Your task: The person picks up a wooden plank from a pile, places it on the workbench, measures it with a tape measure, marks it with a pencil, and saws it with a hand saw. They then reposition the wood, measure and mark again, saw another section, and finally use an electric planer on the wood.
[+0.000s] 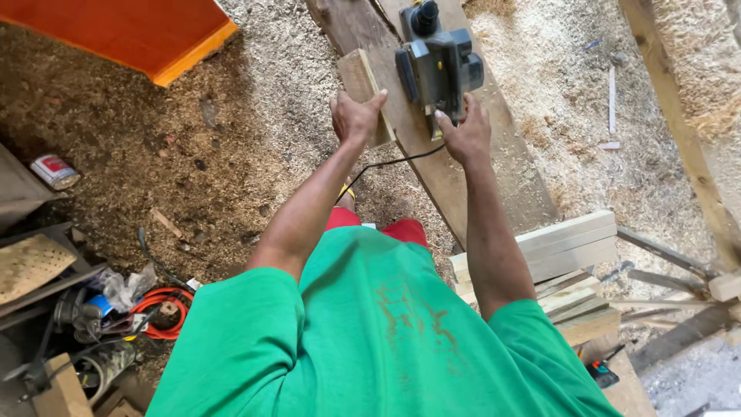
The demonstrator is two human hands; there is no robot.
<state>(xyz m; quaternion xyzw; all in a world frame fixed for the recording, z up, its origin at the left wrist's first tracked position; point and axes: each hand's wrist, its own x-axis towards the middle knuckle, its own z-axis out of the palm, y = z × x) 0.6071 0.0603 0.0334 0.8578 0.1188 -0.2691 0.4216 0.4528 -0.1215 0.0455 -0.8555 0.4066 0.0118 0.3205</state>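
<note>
Sawdust-covered ground in bright daylight — orange board upper left, stacked pale timber right, wood shavings beyond

Bright daylight fills the scene, strongest at the far right, where the sawdust is nearly washed out. The near left lies in dim shade, its clutter murky. Shadows are soft and short. Focus stays sharp at centre; wide-lens bending curves the plank and edges. No motion blur shows.
</note>
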